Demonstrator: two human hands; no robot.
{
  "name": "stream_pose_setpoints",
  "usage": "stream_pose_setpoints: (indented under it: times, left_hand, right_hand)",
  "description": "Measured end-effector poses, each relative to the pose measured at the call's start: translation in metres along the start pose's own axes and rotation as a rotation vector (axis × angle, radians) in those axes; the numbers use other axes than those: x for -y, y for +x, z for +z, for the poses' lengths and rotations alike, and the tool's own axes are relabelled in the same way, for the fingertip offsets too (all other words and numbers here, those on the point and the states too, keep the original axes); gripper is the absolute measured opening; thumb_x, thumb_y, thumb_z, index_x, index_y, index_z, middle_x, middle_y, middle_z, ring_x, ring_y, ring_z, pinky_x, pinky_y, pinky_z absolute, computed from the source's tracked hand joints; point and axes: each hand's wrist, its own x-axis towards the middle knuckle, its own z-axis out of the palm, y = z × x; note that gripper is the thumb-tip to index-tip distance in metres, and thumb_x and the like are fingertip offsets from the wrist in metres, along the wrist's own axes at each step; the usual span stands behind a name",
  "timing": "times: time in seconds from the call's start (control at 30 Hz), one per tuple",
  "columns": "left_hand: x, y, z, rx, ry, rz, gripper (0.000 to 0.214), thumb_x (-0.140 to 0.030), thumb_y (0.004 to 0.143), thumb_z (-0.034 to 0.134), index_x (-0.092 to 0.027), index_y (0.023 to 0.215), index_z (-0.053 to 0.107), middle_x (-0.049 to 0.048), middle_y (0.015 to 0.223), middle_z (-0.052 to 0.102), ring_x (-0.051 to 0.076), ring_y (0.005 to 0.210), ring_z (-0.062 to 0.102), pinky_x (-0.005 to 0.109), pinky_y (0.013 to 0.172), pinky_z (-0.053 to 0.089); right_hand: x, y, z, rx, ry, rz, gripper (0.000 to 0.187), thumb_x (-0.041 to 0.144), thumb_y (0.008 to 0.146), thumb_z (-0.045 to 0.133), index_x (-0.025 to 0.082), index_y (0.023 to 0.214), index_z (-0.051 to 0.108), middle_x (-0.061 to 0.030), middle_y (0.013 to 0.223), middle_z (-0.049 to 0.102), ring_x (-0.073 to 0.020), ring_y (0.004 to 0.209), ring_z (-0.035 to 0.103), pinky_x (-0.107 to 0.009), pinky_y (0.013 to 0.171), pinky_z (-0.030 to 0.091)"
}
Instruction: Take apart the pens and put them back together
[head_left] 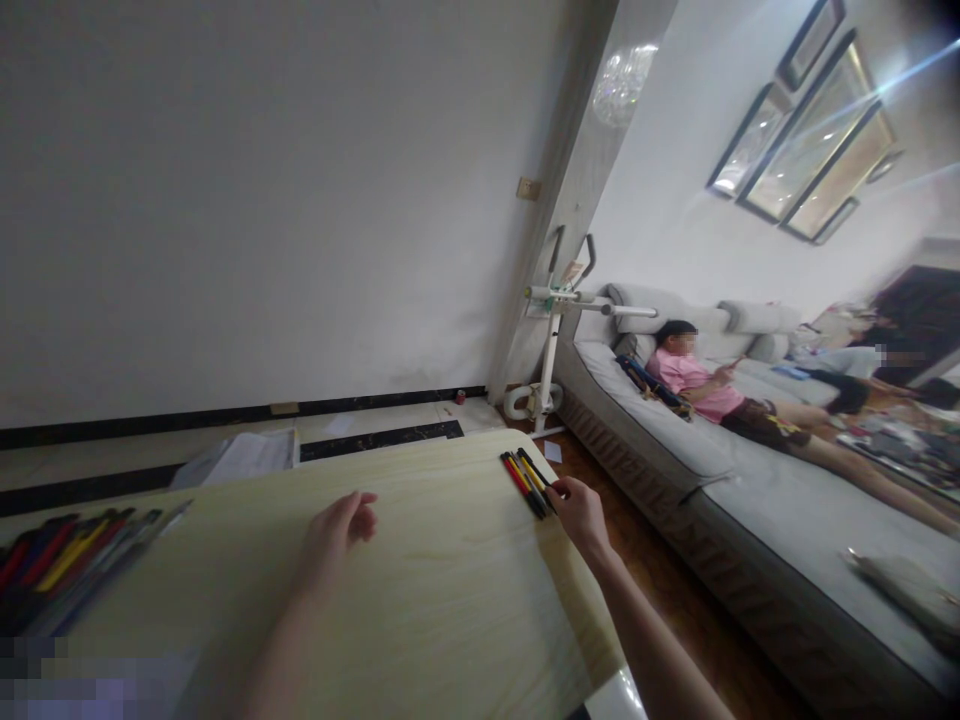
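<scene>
A short row of pens with black ends (pixel 521 483), among them red, yellow and grey ones, lies side by side near the far right corner of the table. My right hand (pixel 579 512) is at the right side of this row, its thumb and forefinger closed on the yellow pen (pixel 532 466) at the edge. Over the middle of the table is my left hand (pixel 349 522), slightly blurred. Its fingers are loosely curled with the thumb apart, and no object shows in it.
More pens (pixel 71 555) lie in a bunch at the table's left. The pale table (pixel 420 600) ends close to the right hand. Beyond it stand a grey sofa (pixel 675 470) with a person (pixel 694 380) in pink lying on it, and a white exercise frame (pixel 551 350).
</scene>
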Motion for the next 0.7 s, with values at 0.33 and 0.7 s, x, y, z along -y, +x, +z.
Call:
stream_pose_setpoints:
  times: [0.33,0.7]
  left_hand:
    - [0.001,0.0018,-0.001,0.016,-0.041,-0.007,0.035,-0.043,0.061,0.061,-0.011,0.076,0.061,0.001,0.053,0.056,0.013,0.048,0.051,0.026,0.048,0.04]
    - [0.0015,0.0018,-0.0016,0.034,-0.054,-0.001,0.032,-0.041,0.065,0.059,-0.012,0.076,0.061,0.0004,0.054,0.056,0.012,0.048,0.051,0.025,0.048,0.039]
  right_hand:
    - [0.0022,-0.0024,0.0049,0.0,-0.06,-0.018,0.018,0.03,0.069,0.05,0.018,0.068,0.064,-0.0045,0.069,0.063,-0.0173,0.065,0.057,-0.024,0.058,0.038]
    - [0.0053,-0.0052,0.0037,-0.013,-0.123,-0.021,0.016,0.032,0.069,0.052,0.019,0.068,0.062,-0.0041,0.072,0.06,-0.0173,0.071,0.054,-0.025,0.062,0.037]
